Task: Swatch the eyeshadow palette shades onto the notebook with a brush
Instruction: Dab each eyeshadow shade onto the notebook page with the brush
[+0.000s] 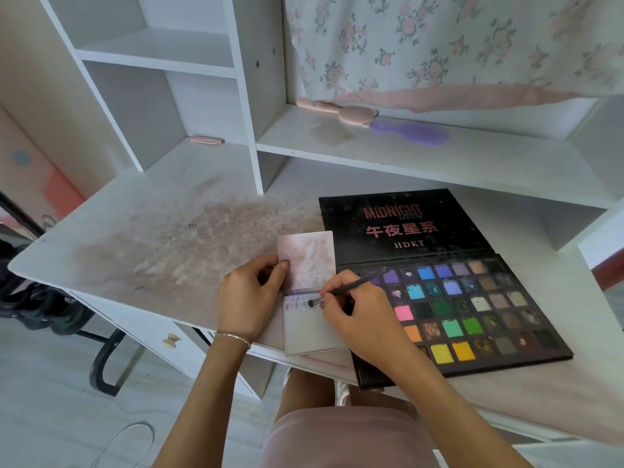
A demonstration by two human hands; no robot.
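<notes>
A small open notebook (309, 329) lies at the desk's front edge, its pages smudged pink and purple. My left hand (248, 298) pinches the upper page's left edge with thumb and fingers. My right hand (354, 312) grips a dark-handled brush (341, 291). The brush's tip touches the lower page just below the fold, beside a row of purple swatches. To the right lies the open black eyeshadow palette (449, 309) with several rows of coloured pans, its lid folded back flat. My right forearm crosses the palette's near left corner.
The white desk (141, 231) is dusted with pinkish powder left of the notebook. On the shelf behind rest a pink comb-like tool (337, 111) and a purple hairbrush (415, 133). A pink clip (205, 140) lies in the left cubby. A floral cloth hangs above.
</notes>
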